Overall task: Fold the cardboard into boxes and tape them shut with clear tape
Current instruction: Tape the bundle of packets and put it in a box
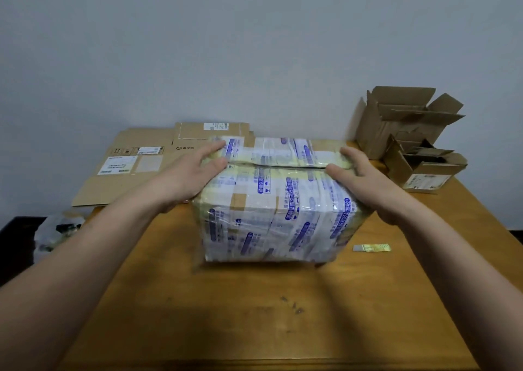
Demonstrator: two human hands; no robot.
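Plain indoor room: wooden table (254,314) against a bare wall (254,45).

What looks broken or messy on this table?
The tall open box at the back right has ragged, torn flaps sticking out unevenly, and the smaller open box in front of it looks crumpled too. The big taped box shows a dark gap along its top seam.

Both forearms reach forward; left hand (195,172) and right hand (365,181) lie flat, fingers apparently straight.
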